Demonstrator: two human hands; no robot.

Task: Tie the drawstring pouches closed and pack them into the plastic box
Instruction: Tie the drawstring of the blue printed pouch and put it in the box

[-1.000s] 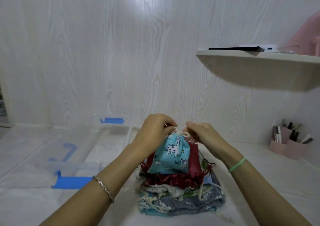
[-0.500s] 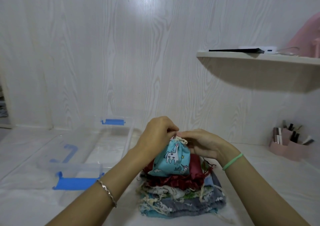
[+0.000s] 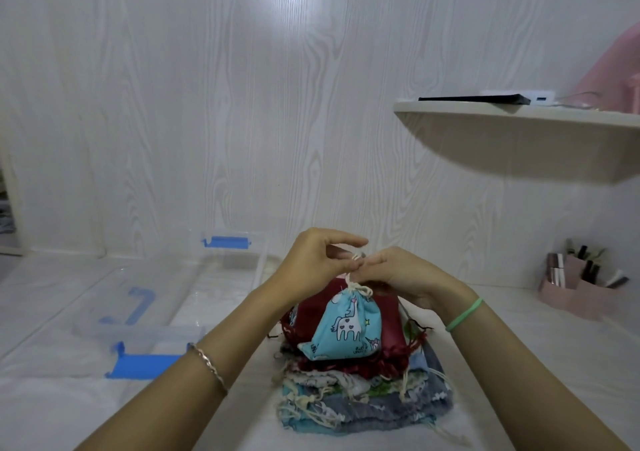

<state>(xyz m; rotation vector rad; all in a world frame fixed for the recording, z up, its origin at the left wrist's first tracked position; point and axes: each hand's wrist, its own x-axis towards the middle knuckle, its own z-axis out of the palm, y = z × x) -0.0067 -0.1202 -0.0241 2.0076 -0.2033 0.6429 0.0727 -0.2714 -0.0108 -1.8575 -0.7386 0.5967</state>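
A light-blue unicorn-print pouch (image 3: 346, 326) hangs by its cream drawstring (image 3: 354, 270), its mouth gathered shut, over a stack of pouches (image 3: 363, 402) with a dark red one (image 3: 391, 315) on top. My left hand (image 3: 315, 263) and my right hand (image 3: 398, 274) meet just above the pouch, and both pinch the drawstring between fingertips. A clear plastic box (image 3: 228, 267) with blue latches stands open to the left of the stack; I see nothing inside it.
The box's clear lid (image 3: 138, 336) with blue clips lies in front of the box at left. A pink organiser (image 3: 581, 288) with small items stands at the right wall. A white shelf (image 3: 519, 118) juts out above right.
The blue pouch has been lifted and now dangles tilted from its string. My hands rose slightly and drew together on the cord above it.
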